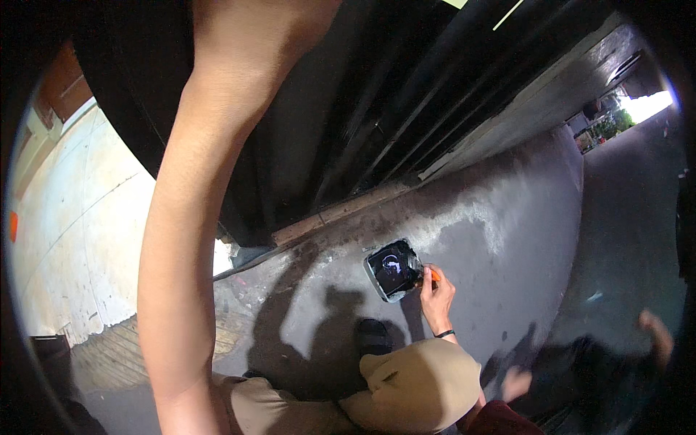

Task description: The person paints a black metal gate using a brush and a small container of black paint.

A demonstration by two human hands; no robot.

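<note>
My right hand, a dark band at its wrist, is closed round the orange handle of a paintbrush. The brush's head rests at the right rim of a squarish tub, which stands on the concrete and contains glossy black paint. My left arm rises along the left side of the view, in front of a black ribbed metal panel. At the top edge the back of my left hand is partly visible near that panel. Its fingers are cut off by the frame, so what it touches is hidden.
Below the panel runs a low ledge. Pale tiled floor lies at the left, beside a grooved concrete ramp. My bent knee is close to the tub. A blurred person's hand shows at the lower right.
</note>
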